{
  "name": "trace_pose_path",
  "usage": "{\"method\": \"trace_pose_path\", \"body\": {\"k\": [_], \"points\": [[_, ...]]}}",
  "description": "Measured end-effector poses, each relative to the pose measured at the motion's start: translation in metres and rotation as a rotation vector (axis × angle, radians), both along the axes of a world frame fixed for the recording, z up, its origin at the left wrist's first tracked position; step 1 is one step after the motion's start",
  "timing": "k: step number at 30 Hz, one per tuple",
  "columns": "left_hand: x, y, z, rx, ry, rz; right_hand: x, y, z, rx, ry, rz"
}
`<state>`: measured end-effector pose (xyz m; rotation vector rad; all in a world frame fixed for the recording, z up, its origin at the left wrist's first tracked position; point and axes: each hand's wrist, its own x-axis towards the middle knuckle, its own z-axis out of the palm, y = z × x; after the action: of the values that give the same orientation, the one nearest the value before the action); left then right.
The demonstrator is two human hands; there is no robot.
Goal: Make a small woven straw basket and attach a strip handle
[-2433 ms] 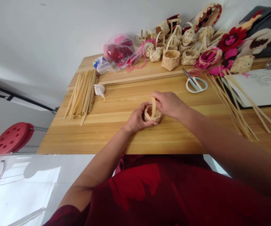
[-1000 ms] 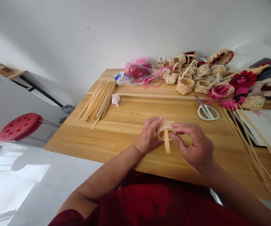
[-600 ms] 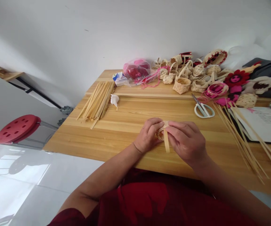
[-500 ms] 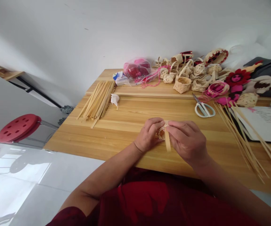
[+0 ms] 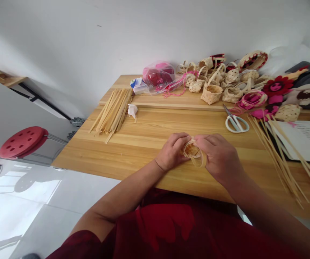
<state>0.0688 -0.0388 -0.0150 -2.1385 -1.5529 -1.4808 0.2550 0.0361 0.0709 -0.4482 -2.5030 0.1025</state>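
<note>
A small round woven basket [image 5: 192, 149] sits between my hands above the near part of the table, its hollow facing me. My left hand [image 5: 173, 151] is closed around its left side, with fingers and thumb at the rim. At the upper right of the rim, my right hand [image 5: 218, 156] is pinched closed on a flat pale strip [image 5: 203, 159]. The strip bends in a loop below and to the right of the basket. Its ends are hidden by the fingers and the basket.
White-handled scissors [image 5: 236, 123] lie beyond my right hand. Loose thin strips [image 5: 281, 158] and an open notebook [image 5: 302, 140] are at the right. A bundle of flat strips [image 5: 114, 111] lies left. Several small baskets [image 5: 211, 93] crowd the back; a red stool [image 5: 23, 142] stands left.
The strip, which hung straight down before, now curves in a loop toward my right hand. The basket's opening shows more, and the view has shifted slightly.
</note>
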Motion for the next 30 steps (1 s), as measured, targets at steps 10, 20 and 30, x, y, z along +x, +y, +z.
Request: {"method": "trace_pose_path", "body": {"k": [10, 20, 30], "points": [[-0.007, 0.007, -0.001, -0.185, -0.235, -0.040, -0.002, 0.020, -0.017, -0.577, 0.222, -0.106], [-0.007, 0.009, 0.002, -0.467, -0.260, 0.133, 0.002, 0.026, -0.042, -0.738, 0.254, -0.139], [-0.008, 0.009, 0.003, -0.481, -0.247, 0.071, -0.009, 0.039, -0.024, -0.310, 0.222, -0.133]]}}
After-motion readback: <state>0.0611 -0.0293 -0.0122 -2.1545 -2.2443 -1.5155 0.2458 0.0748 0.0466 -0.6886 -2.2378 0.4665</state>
